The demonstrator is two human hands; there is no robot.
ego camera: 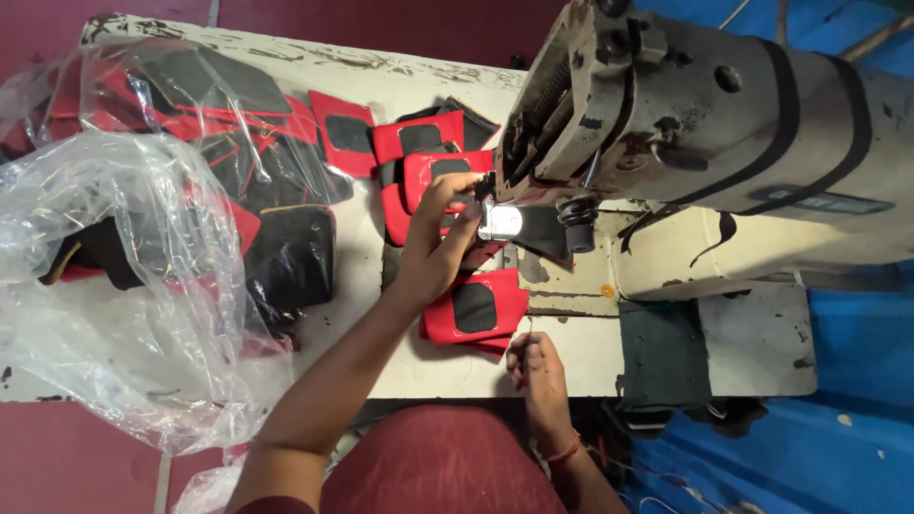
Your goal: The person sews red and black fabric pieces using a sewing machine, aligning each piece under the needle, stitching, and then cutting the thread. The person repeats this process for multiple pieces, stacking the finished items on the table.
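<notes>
At frame centre, the left hand [436, 243] is pinching a red piece [433, 171] beside the sewing machine [685, 124]; the right hand [535, 366] is curling closed just below another red piece [476, 306].

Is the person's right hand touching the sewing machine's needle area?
No, the right hand rests at the table's near edge, while the left hand reaches to the presser foot.

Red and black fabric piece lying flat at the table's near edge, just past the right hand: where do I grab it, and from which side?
Probably pinch the red and black fabric piece at its near lower corner, coming from the table's front edge. It lies flat there, overhanging more red pieces, and the right hand is closest. The left hand is up at the sewing machine.
</notes>
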